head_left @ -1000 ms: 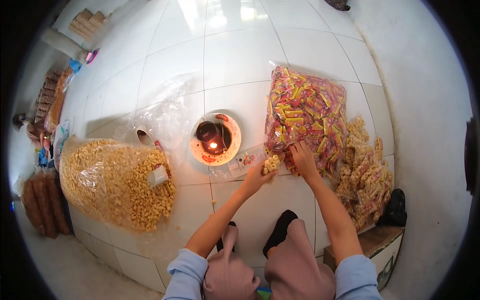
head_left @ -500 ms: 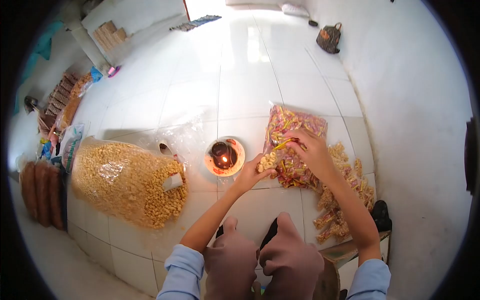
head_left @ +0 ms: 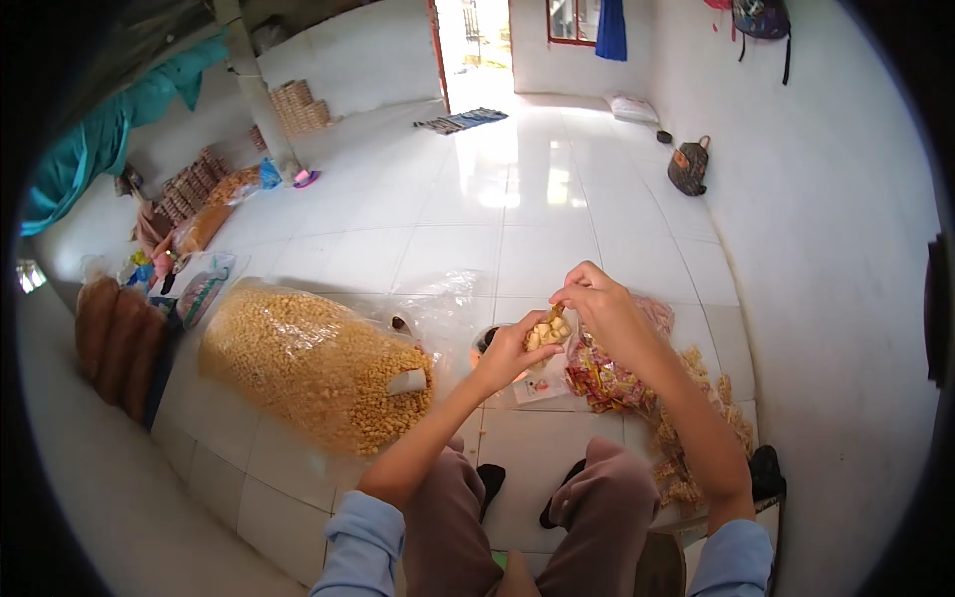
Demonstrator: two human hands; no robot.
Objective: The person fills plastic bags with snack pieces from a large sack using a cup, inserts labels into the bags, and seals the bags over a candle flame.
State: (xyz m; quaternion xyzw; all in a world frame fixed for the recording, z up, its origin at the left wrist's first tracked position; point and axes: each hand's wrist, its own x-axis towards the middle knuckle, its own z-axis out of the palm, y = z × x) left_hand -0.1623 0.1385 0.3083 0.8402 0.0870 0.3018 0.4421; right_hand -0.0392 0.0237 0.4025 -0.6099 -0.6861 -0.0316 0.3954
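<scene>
My left hand is closed around a small clear bag of snack pieces, pale yellow and rounded. Above it, my right hand pinches at the bag's mouth, where a brownish bit shows between the fingertips; I cannot make out whether this is a sachet. Just behind and right of the hands lies a large clear bag of red and yellow sachets, partly covered by my right arm. A bowl is mostly hidden behind my left hand.
To the left, a big clear sack of yellow snack pieces lies open, a white scoop or cup in its mouth. Filled snack packets are heaped at right near the wall. Farther off are a backpack and a doormat.
My head view has lifted, showing the doorway and window. The yellow and red sachet in my right hand no longer shows clearly; that hand has come to the small bag's mouth.
</scene>
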